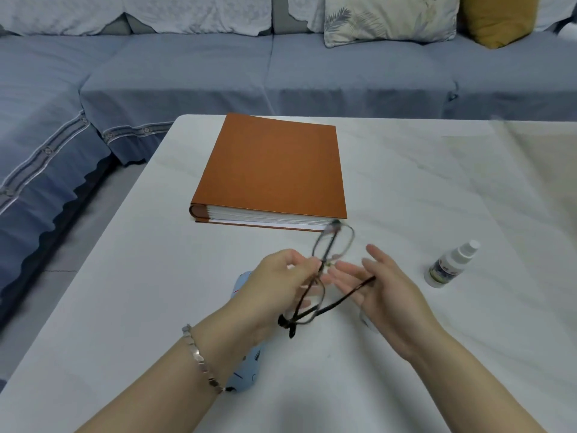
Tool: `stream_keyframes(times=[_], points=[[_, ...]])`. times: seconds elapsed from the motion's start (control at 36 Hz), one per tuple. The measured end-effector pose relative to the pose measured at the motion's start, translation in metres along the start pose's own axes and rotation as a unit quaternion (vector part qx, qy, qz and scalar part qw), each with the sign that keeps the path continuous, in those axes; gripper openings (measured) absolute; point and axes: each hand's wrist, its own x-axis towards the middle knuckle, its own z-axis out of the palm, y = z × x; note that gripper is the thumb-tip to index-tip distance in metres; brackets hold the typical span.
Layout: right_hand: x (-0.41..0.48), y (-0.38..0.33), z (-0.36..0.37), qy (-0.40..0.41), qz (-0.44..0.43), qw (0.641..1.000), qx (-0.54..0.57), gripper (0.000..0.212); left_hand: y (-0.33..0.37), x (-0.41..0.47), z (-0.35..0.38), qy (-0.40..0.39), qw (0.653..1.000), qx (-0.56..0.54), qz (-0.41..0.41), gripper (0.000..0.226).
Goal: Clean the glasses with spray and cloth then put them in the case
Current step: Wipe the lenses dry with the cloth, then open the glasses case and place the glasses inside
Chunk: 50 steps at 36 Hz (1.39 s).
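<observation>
A bracelet (201, 359) rings the left wrist, and beyond it the left hand (281, 282) pinches the glasses (333, 243) near the bridge, holding them in the air above a light-blue patterned pouch (249, 368), probably the case, which lies beneath that hand. The right hand (387, 295) is released, fingers straight, with one temple resting across them, and the spray bottle (449, 265) stands just to its right. Held by so light a pinch, the blurred frame could twist free and drop onto the table (499, 323), or fingertips could smear the lenses.
</observation>
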Motion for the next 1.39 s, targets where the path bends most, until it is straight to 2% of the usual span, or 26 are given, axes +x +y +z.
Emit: stream_keyframes(times=[0.03, 0.08, 0.17, 0.22, 0.31, 0.33, 0.42, 0.47, 0.56, 0.64, 0.72, 0.83, 0.92, 1.0, 1.06, 1.11, 1.19, 1.28, 1.33, 1.39], points=[[-0.001, -0.002, 0.004, -0.02, -0.002, 1.0, 0.001, 0.024, -0.002, -0.002, 0.002, -0.019, 1.0, 0.015, -0.01, 0.022], [-0.001, -0.006, 0.01, -0.023, -0.002, 1.0, 0.001, 0.03, -0.006, -0.005, 0.005, -0.046, 0.998, 0.028, -0.027, 0.022], [0.001, -0.013, 0.012, -0.028, -0.001, 0.999, 0.018, 0.043, -0.012, -0.006, 0.008, -0.053, 0.998, -0.01, -0.03, 0.019], [0.002, -0.014, 0.01, -0.052, -0.005, 0.999, -0.001, 0.041, -0.013, -0.003, 0.008, -0.023, 1.0, -0.012, -0.017, 0.017], [0.005, -0.013, 0.004, -0.049, -0.043, 0.991, -0.115, 0.024, -0.011, 0.007, -0.004, 0.064, 0.998, -0.016, 0.008, 0.019], [0.007, -0.012, 0.0, -0.036, -0.058, 0.984, -0.164, 0.024, -0.012, 0.013, -0.013, 0.108, 0.994, 0.014, 0.028, 0.021], [0.012, -0.002, -0.009, -0.021, -0.077, 0.946, -0.314, 0.027, -0.023, 0.028, -0.051, 0.253, 0.943, 0.197, 0.091, 0.02], [0.016, 0.01, -0.011, -0.038, -0.057, 0.914, -0.399, 0.025, -0.035, 0.033, -0.077, 0.303, 0.91, 0.265, 0.1, 0.021], [0.022, 0.036, -0.011, -0.053, -0.02, 0.86, -0.507, 0.022, -0.057, 0.035, -0.105, 0.32, 0.883, 0.336, 0.067, 0.021], [0.027, 0.062, -0.001, -0.05, -0.009, 0.83, -0.555, 0.024, -0.078, 0.035, -0.118, 0.313, 0.874, 0.368, 0.047, 0.022], [0.027, 0.078, 0.021, -0.055, -0.019, 0.799, -0.598, 0.045, -0.087, 0.034, -0.122, 0.312, 0.87, 0.379, 0.042, 0.023], [0.026, 0.095, 0.058, -0.048, -0.041, 0.786, -0.615, 0.071, -0.085, 0.031, -0.124, 0.316, 0.88, 0.351, 0.048, 0.016], [0.029, 0.108, 0.078, -0.03, -0.023, 0.727, -0.686, 0.097, -0.083, 0.027, -0.128, 0.319, 0.893, 0.314, 0.042, 0.021], [0.031, 0.119, 0.086, -0.022, -0.014, 0.681, -0.732, 0.105, -0.084, 0.022, -0.131, 0.325, 0.895, 0.3, 0.062, 0.02], [0.031, 0.121, 0.086, -0.021, -0.002, 0.682, -0.731, 0.103, -0.082, 0.018, -0.129, 0.322, 0.901, 0.276, 0.088, 0.014], [0.031, 0.117, 0.084, -0.028, 0.004, 0.703, -0.71, 0.099, -0.077, 0.012, -0.122, 0.311, 0.914, 0.236, 0.11, 0.009], [0.031, 0.096, 0.076, -0.042, 0.002, 0.787, -0.615, 0.075, -0.064, 0.006, -0.107, 0.266, 0.947, 0.139, 0.113, 0.006], [0.025, 0.067, 0.066, -0.05, -0.019, 0.847, -0.529, 0.069, -0.049, 0.001, -0.087, 0.113, 0.993, -0.023, 0.037, 0.022], [0.019, 0.049, 0.058, -0.066, -0.045, 0.864, -0.497, 0.062, -0.043, -0.001, -0.074, -0.001, 0.997, -0.083, 0.002, 0.031], [0.012, 0.035, 0.052, -0.09, -0.062, 0.874, -0.474, 0.05, -0.038, 0.0, -0.063, -0.06, 0.993, -0.106, -0.001, 0.035]])
